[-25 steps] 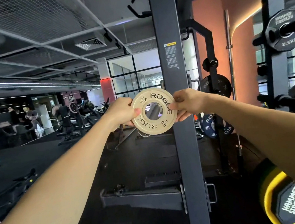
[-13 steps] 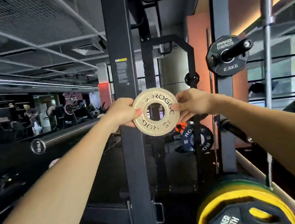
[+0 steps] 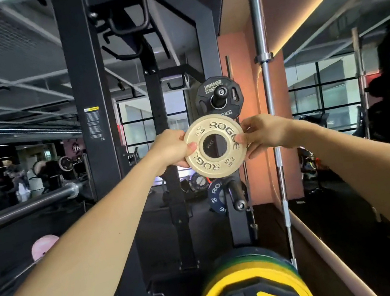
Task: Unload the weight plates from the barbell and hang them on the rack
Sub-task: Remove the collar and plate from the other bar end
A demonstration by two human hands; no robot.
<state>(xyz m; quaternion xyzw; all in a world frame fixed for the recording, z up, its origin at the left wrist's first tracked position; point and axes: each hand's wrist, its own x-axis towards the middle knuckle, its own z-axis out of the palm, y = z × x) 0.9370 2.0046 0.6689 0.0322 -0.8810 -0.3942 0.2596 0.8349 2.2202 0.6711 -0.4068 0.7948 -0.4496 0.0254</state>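
Observation:
A small cream weight plate (image 3: 212, 132) marked ROGUE is held up at arm's length in front of the black rack upright (image 3: 207, 42). My left hand (image 3: 172, 150) grips its left edge with the thumb on its face. My right hand (image 3: 262, 134) grips its right edge the same way. Just above it a black 2.5 kg plate (image 3: 205, 91) hangs on a storage peg (image 3: 219, 92) of the rack. Below it a bare peg (image 3: 237, 196) sticks out, beside a blue 20 plate (image 3: 215, 197). The barbell's bare sleeve end (image 3: 43, 201) lies at the left.
Yellow, green and black plates (image 3: 250, 285) hang low on the rack near me. A steel bar (image 3: 267, 84) stands upright at the right of the rack. A second black upright (image 3: 91, 113) stands at the left. Mirrors line the right wall.
My view has swung right with the cream plate still in both hands. The upright with the pegs now stands right behind the plate, and the 2.5 kg plate sits just above it.

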